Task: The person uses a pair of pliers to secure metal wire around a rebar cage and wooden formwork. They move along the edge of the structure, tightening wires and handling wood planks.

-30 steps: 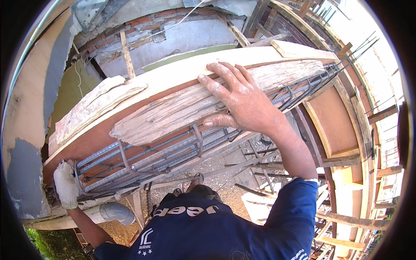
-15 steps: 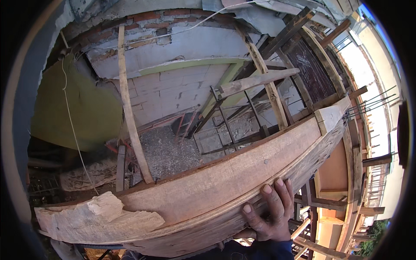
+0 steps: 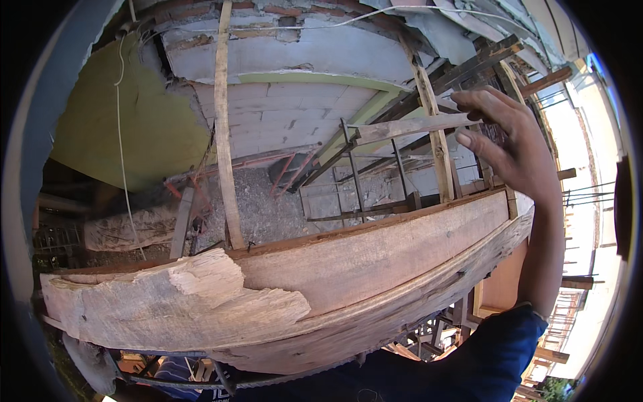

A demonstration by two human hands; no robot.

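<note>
My right hand (image 3: pixel 506 137) is raised at the right, its thumb and fingers apart and gently curved, with nothing seen between them. In the picture it overlaps the far end of a short wooden crosspiece (image 3: pixel 408 127); whether they touch, I cannot tell. Below it, a long wooden formwork board (image 3: pixel 382 251) runs across the view. A lighter board (image 3: pixel 147 315) with a jagged, splintered end lies over its left part. Along the near side is a rough weathered plank (image 3: pixel 402 305). My left hand is not in view.
An upright wooden strip (image 3: pixel 224 127) and a slanting timber (image 3: pixel 432 127) stand beyond the board. Rubble covers the ground (image 3: pixel 268 208) below, beside a red metal frame (image 3: pixel 291 171). Steel rods (image 3: pixel 589 194) jut out at the right. A white cable (image 3: pixel 120 147) hangs at the left.
My right hand has left the near plank, where its fingers rested, and risen up and to the right. The view has shifted, showing more of the splintered board.
</note>
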